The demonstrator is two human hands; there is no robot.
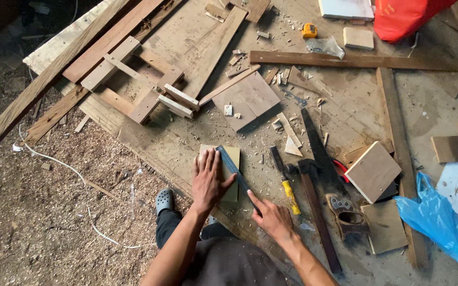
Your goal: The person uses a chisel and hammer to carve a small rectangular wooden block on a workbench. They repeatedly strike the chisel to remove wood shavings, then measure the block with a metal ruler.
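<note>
- The left hand (208, 180) lay flat, fingers spread wide, just below the middle of the frame, pressing down on a small pale wooden board (229, 168) and gripping nothing.
- Across that board ran a grey-blue metal ruler (232, 168), slanting from the upper left towards the lower right, with the left hand's thumb resting against its edge.
- The right hand (272, 218) sat lower and to the right, mostly curled, its forefinger stretched out along the lower end of the ruler; whether it held a pencil I could not tell.
- The board rested on a big worn plywood sheet (345, 106) that filled most of the frame and was strewn with chips and offcuts.
- Just right of the right hand lay a yellow-handled chisel (288, 188), beside it a claw hammer (313, 196), and past that a handsaw (327, 169), its handle pointing at the bottom edge.
- A square wood block (373, 172) sat near the saw at centre right, and a crumpled blue plastic bag (434, 217) lay at the lower right.
- In the upper left stood a rough wooden frame (139, 85) among long planks.
- A red bag (404, 18) showed at the top right, with a small yellow tape measure (309, 30) well to its left.
- Sawdust covered the ground (38, 222) at the lower left, where the person's black clog (164, 200) was planted.
</note>
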